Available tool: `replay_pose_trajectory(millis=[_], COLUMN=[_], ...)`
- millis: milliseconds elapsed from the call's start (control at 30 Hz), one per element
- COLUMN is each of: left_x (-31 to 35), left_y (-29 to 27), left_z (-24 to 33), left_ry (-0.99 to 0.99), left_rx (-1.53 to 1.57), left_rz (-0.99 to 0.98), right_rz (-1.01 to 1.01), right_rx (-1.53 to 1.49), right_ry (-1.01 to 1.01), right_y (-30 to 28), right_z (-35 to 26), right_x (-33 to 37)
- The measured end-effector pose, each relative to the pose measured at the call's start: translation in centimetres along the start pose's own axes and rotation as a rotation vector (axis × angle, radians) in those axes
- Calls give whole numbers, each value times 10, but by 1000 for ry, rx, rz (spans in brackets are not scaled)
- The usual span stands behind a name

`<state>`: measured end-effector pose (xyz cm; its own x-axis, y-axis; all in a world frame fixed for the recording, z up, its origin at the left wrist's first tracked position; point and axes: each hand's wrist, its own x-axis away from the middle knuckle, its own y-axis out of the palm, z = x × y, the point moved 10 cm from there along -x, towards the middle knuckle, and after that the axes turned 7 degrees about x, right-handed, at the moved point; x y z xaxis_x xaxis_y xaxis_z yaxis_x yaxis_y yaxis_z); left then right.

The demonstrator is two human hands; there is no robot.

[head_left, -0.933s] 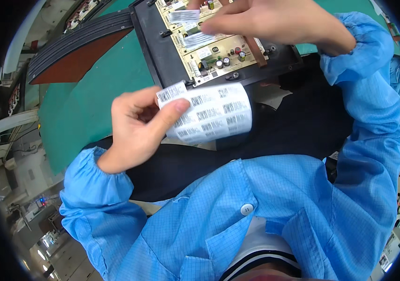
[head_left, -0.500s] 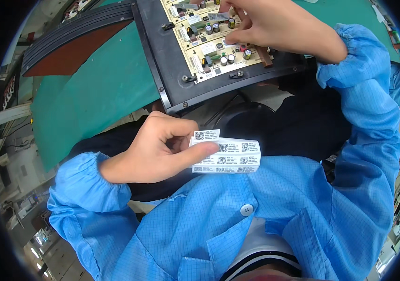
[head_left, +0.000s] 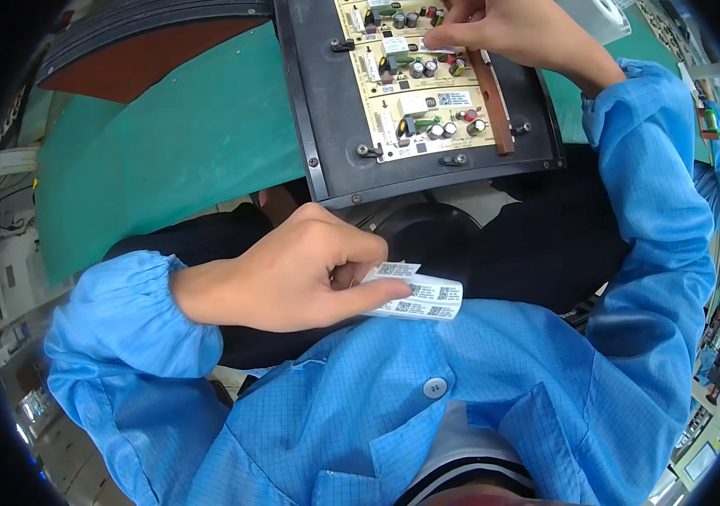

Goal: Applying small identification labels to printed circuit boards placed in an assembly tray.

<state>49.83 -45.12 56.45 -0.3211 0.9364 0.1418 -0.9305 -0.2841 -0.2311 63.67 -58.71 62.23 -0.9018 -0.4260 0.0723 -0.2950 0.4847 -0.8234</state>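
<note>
A wide green table covering [head_left: 183, 139] spreads across the far side, and a person in a light-blue checked smock [head_left: 326, 422] sits close up to it. Over its near edge juts a flat black tray [head_left: 326, 118] with a raised rim. Across the tray runs a row of tan printed circuit boards [head_left: 389, 152], at least three in sight, set with small cylindrical capacitors and other parts. A long brown bar [head_left: 496, 110] lies along their right-hand ends.

The left hand [head_left: 309, 266] grasps a curled white sheet of printed labels [head_left: 442, 295], thumb pressed on top, just in front of the smock and well apart from the tray. The right hand [head_left: 503, 34] is bent over the boards beyond the nearest one, thumb low above the middle one (whether anything is pinched there, I can't tell from here).

Smaller still, black clips [head_left: 454, 159] stand around the boards. One white rectangular label [head_left: 454, 99] lies on the nearest board, above its capacitors, and one loose-edged label [head_left: 395, 270] sticks up from the sheet beside the left thumb.
</note>
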Motion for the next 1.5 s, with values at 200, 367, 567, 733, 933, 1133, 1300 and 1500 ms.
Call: replay_pose_trajectory(millis=[200, 367, 567, 733, 933, 1133, 1300, 1500], left_x=[-2, -2, -5, -2, -1, -3, -3, -3], left_y=[0, 1, 2, -1, -6, -13, -9, -13], left_z=[-1, -3, -5, -5, -7, 7, 15, 15], left_ry=[0, -8, -1, 6, 22, 122, 141, 148], left_rx=[36, 10, -9, 1, 16, -8, 12, -3], left_rz=[6, -31, -51, -35, -29, 10, -1, -6], right_rz=[73, 83, 199, 147, 98, 258, 136, 288], right_rx=[100, 437, 431, 74, 158, 682, 211, 284], right_ry=[-18, -108, -39, 29, 139, -98, 4, 128], right_y=[-6, -4, -40, -20, -12, -47, -35, -41], right_z=[-2, -14, 14, 34, 35, 24, 64, 64], right_x=[1, -2, -22, -33, -42, -68, -82, -78])
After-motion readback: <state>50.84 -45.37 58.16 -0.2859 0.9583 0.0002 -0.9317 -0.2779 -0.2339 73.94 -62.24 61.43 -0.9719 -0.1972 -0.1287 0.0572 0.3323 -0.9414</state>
